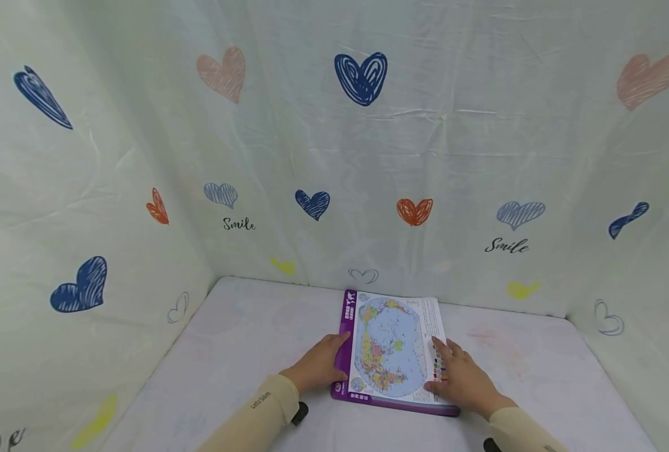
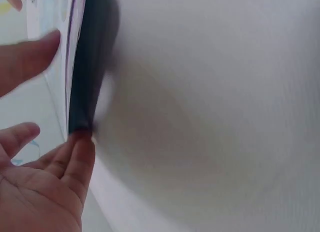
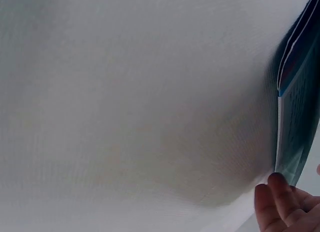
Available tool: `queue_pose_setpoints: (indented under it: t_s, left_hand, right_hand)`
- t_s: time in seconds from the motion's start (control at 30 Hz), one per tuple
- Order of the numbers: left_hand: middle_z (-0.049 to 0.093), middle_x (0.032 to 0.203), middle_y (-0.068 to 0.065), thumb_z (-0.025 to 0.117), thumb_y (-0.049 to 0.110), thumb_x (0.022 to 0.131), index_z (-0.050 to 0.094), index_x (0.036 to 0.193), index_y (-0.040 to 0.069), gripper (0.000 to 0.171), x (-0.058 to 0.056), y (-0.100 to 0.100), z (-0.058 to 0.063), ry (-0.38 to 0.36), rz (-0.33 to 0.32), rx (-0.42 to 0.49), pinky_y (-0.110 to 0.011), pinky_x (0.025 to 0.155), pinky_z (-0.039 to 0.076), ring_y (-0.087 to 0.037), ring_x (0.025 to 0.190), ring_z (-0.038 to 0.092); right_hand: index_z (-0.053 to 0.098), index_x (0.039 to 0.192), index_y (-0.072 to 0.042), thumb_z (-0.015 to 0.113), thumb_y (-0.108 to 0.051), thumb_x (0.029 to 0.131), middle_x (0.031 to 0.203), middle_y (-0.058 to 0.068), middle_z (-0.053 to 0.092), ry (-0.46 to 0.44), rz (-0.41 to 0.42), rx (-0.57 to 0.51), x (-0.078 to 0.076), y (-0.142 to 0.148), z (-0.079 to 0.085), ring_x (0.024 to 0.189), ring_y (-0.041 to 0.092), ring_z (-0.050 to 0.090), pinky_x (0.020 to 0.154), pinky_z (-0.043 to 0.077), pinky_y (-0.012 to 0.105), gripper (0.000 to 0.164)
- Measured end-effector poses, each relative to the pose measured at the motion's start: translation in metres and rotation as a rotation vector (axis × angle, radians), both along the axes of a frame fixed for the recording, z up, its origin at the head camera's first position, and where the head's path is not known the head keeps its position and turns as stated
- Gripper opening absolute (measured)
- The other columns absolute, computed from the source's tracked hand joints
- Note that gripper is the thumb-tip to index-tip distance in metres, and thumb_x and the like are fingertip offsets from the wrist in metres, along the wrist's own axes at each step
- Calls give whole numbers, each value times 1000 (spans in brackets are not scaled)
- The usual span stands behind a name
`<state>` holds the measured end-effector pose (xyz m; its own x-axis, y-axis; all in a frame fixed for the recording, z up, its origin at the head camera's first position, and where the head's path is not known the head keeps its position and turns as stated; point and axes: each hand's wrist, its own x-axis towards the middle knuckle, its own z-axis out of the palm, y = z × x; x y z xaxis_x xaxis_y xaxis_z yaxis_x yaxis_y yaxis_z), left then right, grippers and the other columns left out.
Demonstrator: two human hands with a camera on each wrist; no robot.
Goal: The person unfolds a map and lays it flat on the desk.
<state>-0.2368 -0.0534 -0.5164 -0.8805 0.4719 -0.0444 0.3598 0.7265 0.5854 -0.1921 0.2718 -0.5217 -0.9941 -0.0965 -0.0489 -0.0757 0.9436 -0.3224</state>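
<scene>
I have a flat, rectangular, glossy world map with a purple border (image 1: 393, 348) lying face up at the middle of the white table (image 1: 244, 351), its far edge near the table's 12 o'clock side. That much looks done. Thin lower layers (image 3: 299, 44) show under its edge, not quite flush, and neither hand is off it, so I judge the handling unfinished; how much is left I can't tell.

My left hand (image 1: 320, 364) is at its 9 o'clock edge, thumb apart from the fingers; my right hand (image 1: 464, 380) is between 3 and 4, spread, fingertips on the map's margin. Neither looks clenched.

Counted: one top map, at least two layers at the edge (no exact number), two hands, two cream sleeves (image 1: 255, 411), one table.
</scene>
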Motion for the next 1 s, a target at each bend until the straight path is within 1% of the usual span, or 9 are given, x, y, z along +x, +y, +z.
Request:
queue_pose_setpoints:
  t_s: [0.1, 0.2, 0.3, 0.43, 0.53, 0.73, 0.8, 0.9, 1.0]
  left_hand:
    - [45, 143, -24, 85, 8, 76, 40, 150, 2, 87, 1, 2, 2, -18, 11, 41, -48, 108, 40, -39, 130, 47]
    - [45, 141, -26, 85, 2, 74, 41, 150, 2, 88, 0, 4, 4, -29, 32, 75, -48, 106, 42, -40, 128, 48]
    - [45, 139, -28, 85, -2, 72, 41, 149, 0, 89, -2, 6, 6, -39, 60, 109, -48, 102, 46, -39, 120, 53]
    - [48, 134, -28, 85, -3, 70, 40, 149, -2, 91, -5, 7, 7, -58, 90, 141, -48, 97, 49, -33, 106, 57]
    - [52, 133, -28, 86, -3, 69, 37, 150, -3, 94, -8, 8, 6, -75, 106, 162, -47, 98, 49, -32, 107, 58]
    - [58, 130, -26, 85, -5, 68, 39, 149, -5, 94, -12, 8, 5, -139, 125, 223, -46, 95, 51, -30, 107, 60]
    - [58, 130, -27, 86, -4, 68, 41, 147, -5, 91, -12, 8, 5, -144, 128, 218, -48, 100, 47, -33, 112, 59]
    - [56, 132, -28, 85, -3, 69, 43, 146, -5, 88, -12, 9, 6, -157, 129, 215, -51, 104, 43, -37, 117, 56]
    - [55, 133, -28, 85, -3, 70, 44, 146, -5, 86, -12, 9, 6, -177, 129, 219, -51, 104, 42, -37, 118, 56]
  right_hand:
    - [39, 152, -6, 88, -47, 68, 145, 34, 38, 37, -4, -54, -1, 1, 0, 125, 55, 45, 96, 43, 66, 105]
    - [36, 152, -5, 91, -36, 68, 144, 34, 37, 46, -17, -103, -2, 2, -1, 120, 53, 50, 96, 44, 63, 105]
    - [34, 153, -5, 93, -29, 67, 143, 35, 35, 25, -49, -150, -4, 1, 0, 117, 51, 52, 97, 44, 63, 107]
    - [30, 154, -5, 93, -24, 67, 140, 36, 37, -24, -109, -209, -8, 0, 2, 113, 48, 54, 98, 42, 65, 110]
    - [27, 155, -6, 92, -21, 68, 137, 36, 42, -62, -141, -234, -11, 0, 4, 110, 45, 56, 98, 41, 66, 110]
    - [26, 155, -6, 91, -16, 68, 137, 35, 44, -105, -139, -265, -14, 2, 7, 116, 49, 52, 100, 39, 66, 109]
    - [26, 156, -5, 91, -14, 67, 138, 36, 44, -108, -130, -285, -14, 3, 9, 116, 48, 52, 101, 38, 66, 110]
    - [25, 156, -5, 91, -12, 67, 140, 34, 44, -123, -126, -321, -14, 3, 12, 107, 40, 56, 101, 39, 64, 111]
    - [25, 156, -5, 90, -10, 66, 140, 33, 45, -134, -121, -339, -13, 4, 14, 97, 31, 56, 101, 40, 63, 111]
